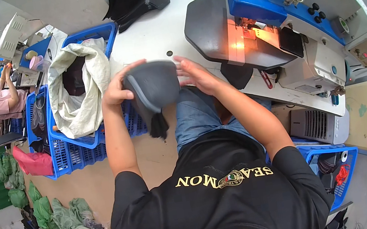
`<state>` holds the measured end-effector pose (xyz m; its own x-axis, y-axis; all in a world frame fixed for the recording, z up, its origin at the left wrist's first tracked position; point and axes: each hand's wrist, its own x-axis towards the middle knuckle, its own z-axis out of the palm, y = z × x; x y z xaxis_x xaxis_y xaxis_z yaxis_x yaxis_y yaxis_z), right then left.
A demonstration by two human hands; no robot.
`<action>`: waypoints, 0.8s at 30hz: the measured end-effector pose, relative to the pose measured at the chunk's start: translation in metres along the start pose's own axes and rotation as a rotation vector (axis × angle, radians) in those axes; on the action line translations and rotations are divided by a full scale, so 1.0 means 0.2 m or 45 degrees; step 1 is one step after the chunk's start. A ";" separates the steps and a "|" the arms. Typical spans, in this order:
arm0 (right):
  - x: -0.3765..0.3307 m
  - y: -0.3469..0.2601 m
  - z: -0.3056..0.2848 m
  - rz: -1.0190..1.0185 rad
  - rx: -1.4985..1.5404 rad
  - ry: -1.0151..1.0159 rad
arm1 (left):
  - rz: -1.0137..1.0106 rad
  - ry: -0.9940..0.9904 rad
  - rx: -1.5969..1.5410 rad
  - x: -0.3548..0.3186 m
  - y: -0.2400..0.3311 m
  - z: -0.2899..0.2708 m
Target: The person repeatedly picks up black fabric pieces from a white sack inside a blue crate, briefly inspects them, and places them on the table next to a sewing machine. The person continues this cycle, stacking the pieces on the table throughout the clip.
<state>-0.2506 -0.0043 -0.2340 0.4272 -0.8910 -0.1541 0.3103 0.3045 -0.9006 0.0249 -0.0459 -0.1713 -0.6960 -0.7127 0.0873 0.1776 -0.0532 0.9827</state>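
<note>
Jeans (195,112) nearest; just beyond, L hand (117,90) grips dark piece (157,86) by its left side, R hand (199,75) spread at its right (contact unclear). Handling step, prob.; next move calls for steady two-handed hold. Sewing m/c (254,1) farther.

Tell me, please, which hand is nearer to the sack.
Left: the left hand is right of the sack, holding a grey piece; the right hand is farther right, beyond that piece.

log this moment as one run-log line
left hand: holds dark grey fabric piece | right hand: open beside it, contact unclear | surroundings: sewing machine at right, off-white sack in blue basket at left
</note>
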 end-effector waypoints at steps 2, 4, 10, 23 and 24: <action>-0.02 -0.02 0.05 -0.001 0.040 -0.178 | -0.109 -0.198 0.072 0.05 0.01 0.01; -0.05 -0.06 0.08 0.042 0.157 -0.206 | -0.206 -0.296 0.039 0.12 0.01 0.05; -0.07 -0.06 0.04 -0.010 0.263 0.087 | -0.112 0.065 0.178 0.08 -0.05 0.12; 0.01 0.06 0.07 -0.030 0.807 0.553 | 0.420 0.976 0.649 -0.25 -0.34 0.64; 0.02 0.07 0.08 -0.058 0.833 0.565 | 0.113 0.757 0.438 -0.27 -0.37 0.69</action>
<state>-0.2320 0.0021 -0.2403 0.0660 -0.9164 -0.3948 0.8143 0.2781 -0.5094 -0.0471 0.0927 -0.2257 -0.1724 -0.9717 0.1616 -0.0828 0.1778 0.9806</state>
